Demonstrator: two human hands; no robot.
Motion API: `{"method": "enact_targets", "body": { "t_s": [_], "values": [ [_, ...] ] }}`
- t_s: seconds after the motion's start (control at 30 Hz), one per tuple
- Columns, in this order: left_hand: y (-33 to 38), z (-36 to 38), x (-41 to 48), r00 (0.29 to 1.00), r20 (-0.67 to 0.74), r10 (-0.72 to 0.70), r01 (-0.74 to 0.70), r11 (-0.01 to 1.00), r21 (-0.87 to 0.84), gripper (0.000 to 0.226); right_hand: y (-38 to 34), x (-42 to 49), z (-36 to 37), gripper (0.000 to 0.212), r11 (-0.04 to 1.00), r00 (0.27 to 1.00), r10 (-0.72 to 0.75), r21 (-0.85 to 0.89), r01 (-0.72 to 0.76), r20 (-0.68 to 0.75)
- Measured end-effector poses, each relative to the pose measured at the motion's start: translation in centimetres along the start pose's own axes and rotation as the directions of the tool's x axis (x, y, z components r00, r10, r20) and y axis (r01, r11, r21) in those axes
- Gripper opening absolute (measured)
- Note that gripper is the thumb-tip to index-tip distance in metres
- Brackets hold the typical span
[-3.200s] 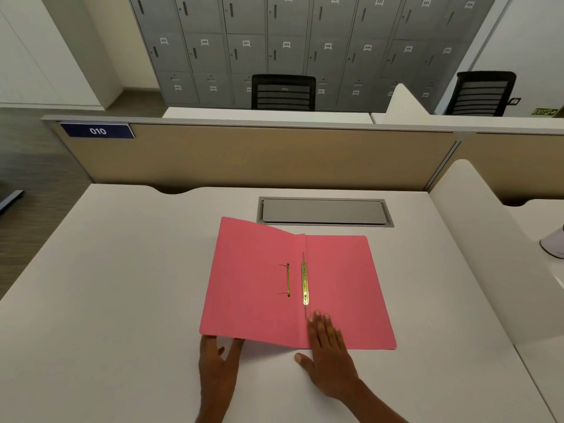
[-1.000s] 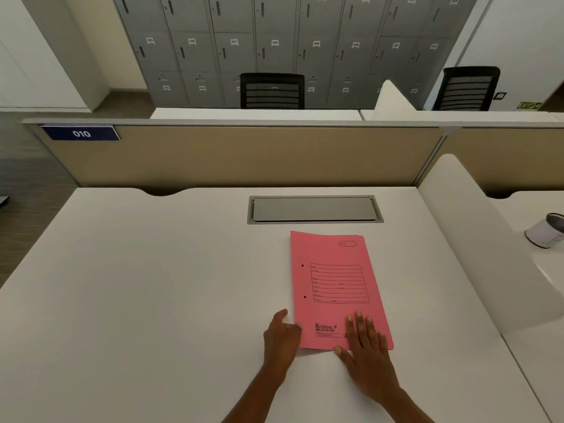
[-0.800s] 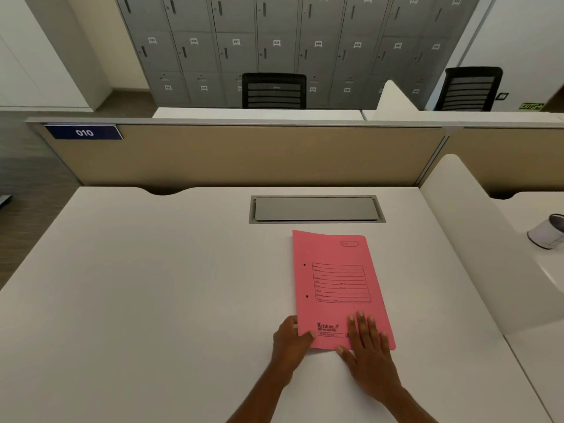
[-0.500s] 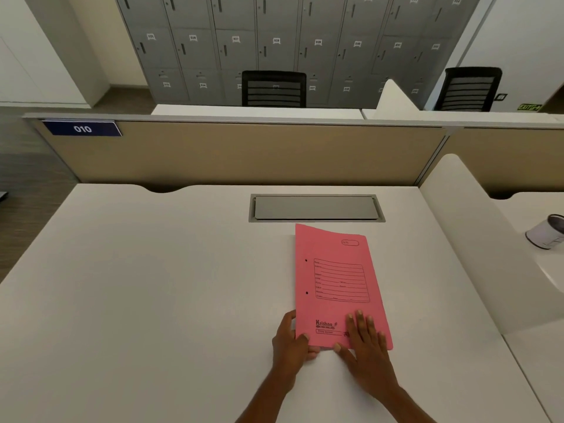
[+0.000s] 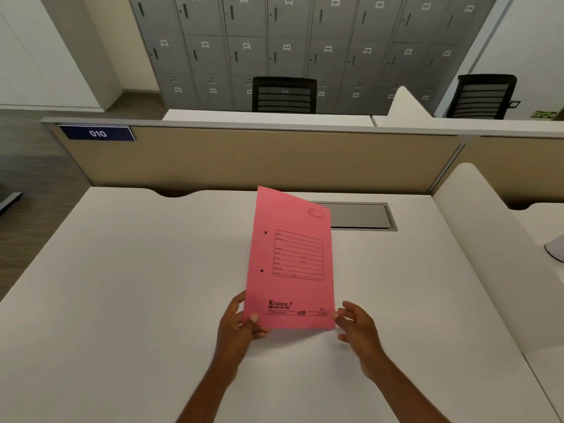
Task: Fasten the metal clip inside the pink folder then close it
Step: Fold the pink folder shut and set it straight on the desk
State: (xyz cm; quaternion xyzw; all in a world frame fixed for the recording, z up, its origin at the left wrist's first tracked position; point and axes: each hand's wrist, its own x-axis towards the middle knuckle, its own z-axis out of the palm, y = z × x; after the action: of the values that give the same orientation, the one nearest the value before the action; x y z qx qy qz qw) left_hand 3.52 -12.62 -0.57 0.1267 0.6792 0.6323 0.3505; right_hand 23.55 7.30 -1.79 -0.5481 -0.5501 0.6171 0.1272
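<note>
Pink folder (image 5: 291, 261) closed, printed cover toward the camera, held up off the white desk (image 5: 128, 294) at centre frame, tilted slightly. Its top edge overlaps the grey cable hatch (image 5: 363, 215) behind it. Left hand (image 5: 236, 328) pinched on the folder's lower left corner, thumb on the cover. Right hand (image 5: 358, 329) at the lower right corner, fingertips touching the edge; fingers loosely curled, whether it is truly clamped on I cannot tell. Metal clip hidden inside. Desk surface bare to left and lower right of frame. Beige partition (image 5: 244, 160) bounds the far edge; white divider (image 5: 476, 254) bounds the right.
</note>
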Motion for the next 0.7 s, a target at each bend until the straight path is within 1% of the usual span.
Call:
{"method": "enact_targets", "body": {
  "t_s": [0.2, 0.3, 0.4, 0.53, 0.7],
  "values": [
    [0.8, -5.0, 2.8, 0.999, -0.009, 0.038, -0.038, 0.999, -0.020, 0.052, -3.0, 1.4, 4.9, 0.048, 0.999, 0.995, 0.031, 0.020, -0.033, 0.094],
    [0.7, -6.8, 4.0, 0.999, -0.016, 0.035, -0.036, 0.999, -0.038, 0.055, -3.9, 2.1, 6.9, 0.024, 0.999, 0.992, 0.039, -0.039, -0.034, 0.122],
    [0.4, -8.3, 5.3, 0.998, -0.067, 0.011, -0.013, 1.000, -0.028, 0.053, -4.6, 3.1, 8.3, 0.012, 0.994, 0.993, 0.050, -0.100, -0.039, 0.103],
    [0.5, -9.8, 7.3, 0.992, -0.121, -0.030, 0.034, 0.999, 0.036, 0.052, -5.6, 4.4, 10.1, 0.006, 0.986, 0.993, 0.022, -0.165, -0.003, 0.114],
    [0.5, -10.9, 10.6, 0.981, -0.171, -0.092, 0.120, 0.980, 0.158, 0.049, -6.7, 5.9, 12.5, 0.004, 0.983, 0.996, -0.028, -0.179, 0.042, 0.081]
  ]
}}
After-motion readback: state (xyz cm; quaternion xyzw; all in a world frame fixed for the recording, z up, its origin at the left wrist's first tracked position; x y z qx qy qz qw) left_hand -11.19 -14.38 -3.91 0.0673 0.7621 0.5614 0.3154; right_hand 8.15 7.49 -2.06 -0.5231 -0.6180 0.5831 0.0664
